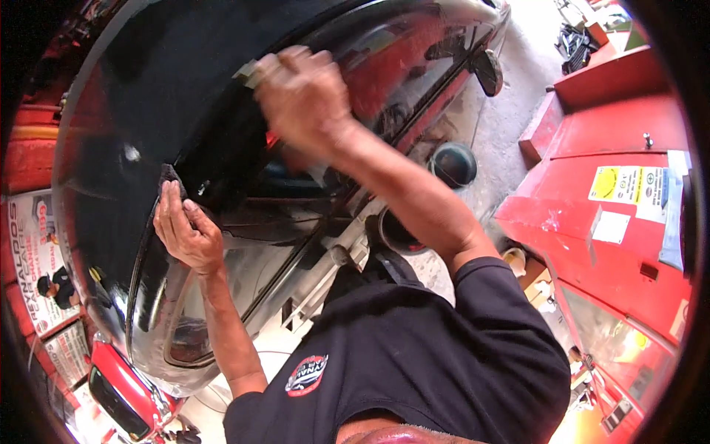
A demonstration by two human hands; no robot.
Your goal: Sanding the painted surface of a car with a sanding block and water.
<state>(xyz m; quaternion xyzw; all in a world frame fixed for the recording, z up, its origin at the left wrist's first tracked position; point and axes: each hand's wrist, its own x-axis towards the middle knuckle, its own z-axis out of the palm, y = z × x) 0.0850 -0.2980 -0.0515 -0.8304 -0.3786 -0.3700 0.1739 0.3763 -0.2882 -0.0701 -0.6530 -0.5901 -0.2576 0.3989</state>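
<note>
A glossy black car spreads in front of me, with its dark body panel at the left and side windows toward the right. My left hand lies at the panel's curved edge, fingers together over a small dark pad, which looks like cloth or foam. Farther off and to the right, my right hand is smeared by motion above the car. Its curled fingers grip a pale yellow-green piece, perhaps a sponge or cloth; most of it is hidden.
Beside the car on the floor stand a dark bucket and a second dark round container. The car's side mirror juts out at the far right. Red cabinets line the right side. A red vehicle shows at the lower left.
</note>
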